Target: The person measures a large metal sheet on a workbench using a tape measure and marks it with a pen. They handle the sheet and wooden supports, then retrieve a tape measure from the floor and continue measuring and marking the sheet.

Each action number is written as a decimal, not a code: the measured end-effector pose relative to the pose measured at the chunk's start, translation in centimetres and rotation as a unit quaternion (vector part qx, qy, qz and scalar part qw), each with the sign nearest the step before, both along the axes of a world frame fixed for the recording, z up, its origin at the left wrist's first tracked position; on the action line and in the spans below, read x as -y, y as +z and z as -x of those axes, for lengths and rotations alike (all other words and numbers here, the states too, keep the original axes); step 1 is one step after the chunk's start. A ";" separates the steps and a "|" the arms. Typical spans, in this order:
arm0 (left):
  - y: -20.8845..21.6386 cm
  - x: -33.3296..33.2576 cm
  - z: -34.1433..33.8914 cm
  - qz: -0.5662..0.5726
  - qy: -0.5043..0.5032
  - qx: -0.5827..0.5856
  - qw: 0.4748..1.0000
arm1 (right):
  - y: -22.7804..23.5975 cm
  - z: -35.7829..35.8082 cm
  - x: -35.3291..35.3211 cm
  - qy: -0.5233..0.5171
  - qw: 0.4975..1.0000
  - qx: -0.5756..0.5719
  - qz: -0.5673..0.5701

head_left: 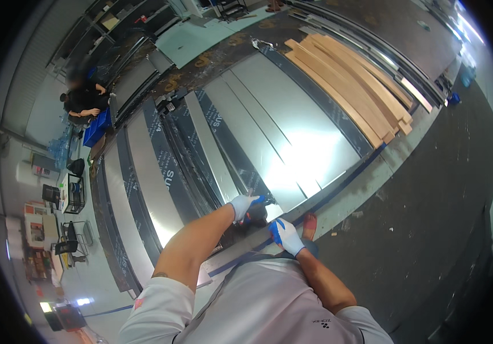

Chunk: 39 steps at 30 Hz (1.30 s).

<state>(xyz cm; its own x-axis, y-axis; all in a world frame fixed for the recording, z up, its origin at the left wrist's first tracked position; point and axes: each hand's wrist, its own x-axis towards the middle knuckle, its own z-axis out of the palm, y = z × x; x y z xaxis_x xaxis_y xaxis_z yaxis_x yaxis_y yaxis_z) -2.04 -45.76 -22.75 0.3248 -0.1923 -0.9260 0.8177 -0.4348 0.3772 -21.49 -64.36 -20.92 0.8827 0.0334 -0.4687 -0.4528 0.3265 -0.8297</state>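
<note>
My left hand (pixel 243 207), in a white glove with blue fingers, is at the near edge of a spread of metal sheets and strips. Its fingers are bent together beside a dark, bunched shape (pixel 256 215), whose kind is unclear. Just to the right, my right hand (pixel 286 237), gloved alike, is closed in front of my body; what it holds, if anything, is hidden. Beyond the left hand lies a shiny metal sheet (pixel 315 150). A narrow metal strip (pixel 211 150) and dark printed film (pixel 215 123) run away from that hand.
Long wooden boards (pixel 344 86) are stacked at the far right of the sheets. My reddish shoe (pixel 310 222) stands by the near edge. A person (pixel 83 97) in dark clothes is at the far left, beside blue bins (pixel 97 129). A chair (pixel 70 243) stands left.
</note>
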 end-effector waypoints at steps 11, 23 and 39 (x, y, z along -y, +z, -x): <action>0.7 0.5 0.0 -0.084 -0.180 0.126 0.972 | -1.8 -0.7 3.0 -0.175 0.974 -0.076 -0.126; 7.1 1.3 1.0 0.021 -0.148 0.107 0.983 | 2.9 -7.8 2.1 -0.001 0.837 0.198 0.510; 4.7 1.9 0.8 -0.098 -0.044 0.175 0.979 | -2.7 -9.8 0.1 -0.019 0.942 0.086 0.325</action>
<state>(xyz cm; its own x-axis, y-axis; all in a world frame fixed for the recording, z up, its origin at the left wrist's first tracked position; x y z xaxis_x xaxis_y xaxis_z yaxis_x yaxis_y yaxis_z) -2.79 -47.69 -18.00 0.6194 -0.0648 -0.7824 0.6087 -0.5897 0.5307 -11.65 -64.49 -23.66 0.9419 -0.2450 -0.2299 -0.2926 -0.2616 -0.9198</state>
